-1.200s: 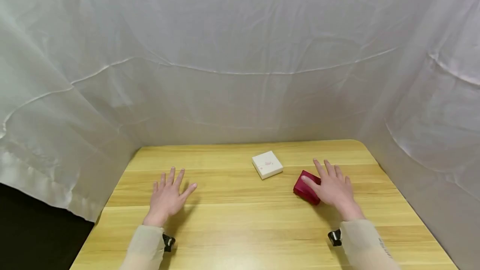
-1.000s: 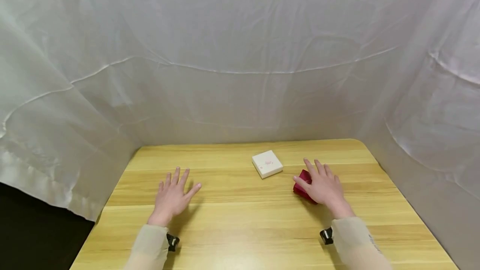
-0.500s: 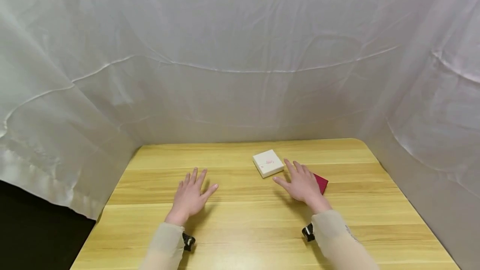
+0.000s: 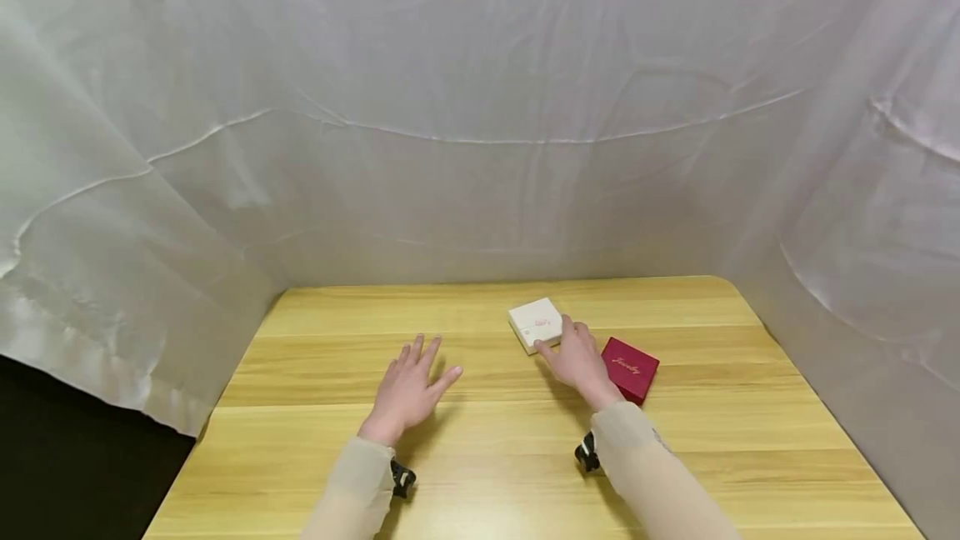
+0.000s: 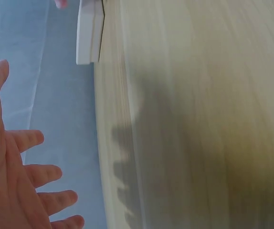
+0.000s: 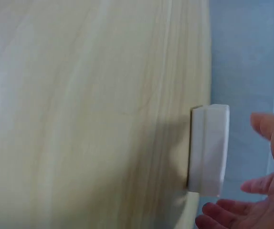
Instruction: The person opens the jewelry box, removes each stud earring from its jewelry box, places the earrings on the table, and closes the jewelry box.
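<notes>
A flat white box (image 4: 535, 322) with small pink lettering lies toward the back of the wooden table. My right hand (image 4: 577, 359) is over its near right corner, thumb and fingers spread apart. In the right wrist view, a gap shows between those fingers and the white box (image 6: 208, 150). Just right of that hand lies a dark red box (image 4: 632, 368) with gold "Jewelry" script, its left edge partly covered by the hand. My left hand (image 4: 408, 390) hovers above the table left of the boxes, fingers spread and holding nothing. The left wrist view also catches the white box (image 5: 89, 31).
The light wooden table (image 4: 480, 448) carries both boxes. Pale cloth (image 4: 480, 190) hangs behind it and along both sides. A dark area (image 4: 75, 457) lies beyond the table's left edge. Each wrist wears a small black camera.
My right hand has moved left from above the red box to the white box, uncovering most of the red one. My left hand has shifted right. Neither box has moved.
</notes>
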Available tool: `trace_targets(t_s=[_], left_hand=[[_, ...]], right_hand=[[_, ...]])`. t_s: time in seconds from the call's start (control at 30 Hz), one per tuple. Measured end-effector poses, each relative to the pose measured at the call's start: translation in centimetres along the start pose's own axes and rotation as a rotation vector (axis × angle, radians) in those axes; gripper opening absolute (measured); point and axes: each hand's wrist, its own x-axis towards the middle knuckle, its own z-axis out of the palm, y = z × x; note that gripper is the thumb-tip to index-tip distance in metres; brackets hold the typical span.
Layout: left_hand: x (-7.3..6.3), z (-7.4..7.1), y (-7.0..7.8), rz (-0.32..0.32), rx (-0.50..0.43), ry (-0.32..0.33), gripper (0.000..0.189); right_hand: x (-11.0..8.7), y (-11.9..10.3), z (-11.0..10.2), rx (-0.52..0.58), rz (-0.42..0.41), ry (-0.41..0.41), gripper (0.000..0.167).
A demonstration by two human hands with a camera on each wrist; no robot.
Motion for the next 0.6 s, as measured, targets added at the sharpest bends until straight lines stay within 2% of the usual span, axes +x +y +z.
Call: trace_targets(t_s=[0.3, 0.5, 0.6], left_hand=[[0.7, 0.8, 1.0, 0.029, -0.043, -0.011, 0.076], [1.3, 1.0, 1.8, 0.046, -0.097, -0.018, 0.073], [1.8, 1.2, 2.1, 0.055, -0.125, -0.026, 0.072]], right_hand=[[1.3, 0.1, 0.8, 0.051, 0.136, -0.013, 0.071], [1.9, -0.1, 1.0, 0.081, 0.165, -0.029, 0.067], [2.3, -0.2, 1.0, 0.083, 0.131, -0.029, 0.062]])
